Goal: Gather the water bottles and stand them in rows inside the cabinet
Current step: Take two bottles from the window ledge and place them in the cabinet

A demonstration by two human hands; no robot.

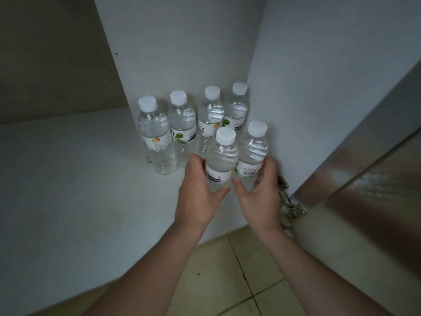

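Several clear water bottles with white caps stand upright on the white cabinet floor (68, 179). A back row of them (182, 124) lines the rear wall, reaching the right corner. In front of that row, my left hand (198, 195) grips one bottle (222, 160) around its label. Beside it, my right hand (262, 192) grips another bottle (251, 153) close to the right wall. Both held bottles are upright, and their bases are hidden by my fingers.
The cabinet's right side wall (319, 87) is close to my right hand. An open metal door (376, 167) with hinges (289, 201) hangs at the right. The cabinet floor stretches out to the left of the bottles. Beige floor tiles (227, 281) lie below the cabinet edge.
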